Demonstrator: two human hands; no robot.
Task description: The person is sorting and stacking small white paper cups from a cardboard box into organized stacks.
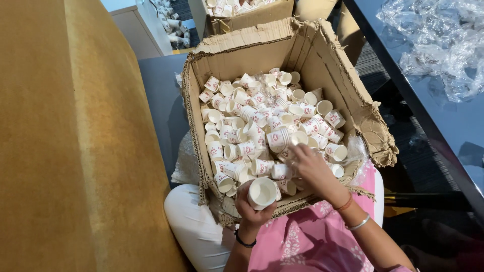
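Head view: at lower centre the left hand [250, 209] is closed around a stack of cups [262, 192], mouth turned up toward the camera so it can take another. Just right of it, the right hand [310, 163] reaches into the loose cups [262, 121], fingers curled over one; whether it is gripped I cannot tell. The torn box [348, 90] rests on the lap, tilted toward the person.

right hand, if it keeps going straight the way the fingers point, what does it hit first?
The right hand points up-left into the cardboard box. Its fingertips already seem to touch the heap of small paper cups, so it would likely meet the upright cup just ahead first. Depth is unclear.
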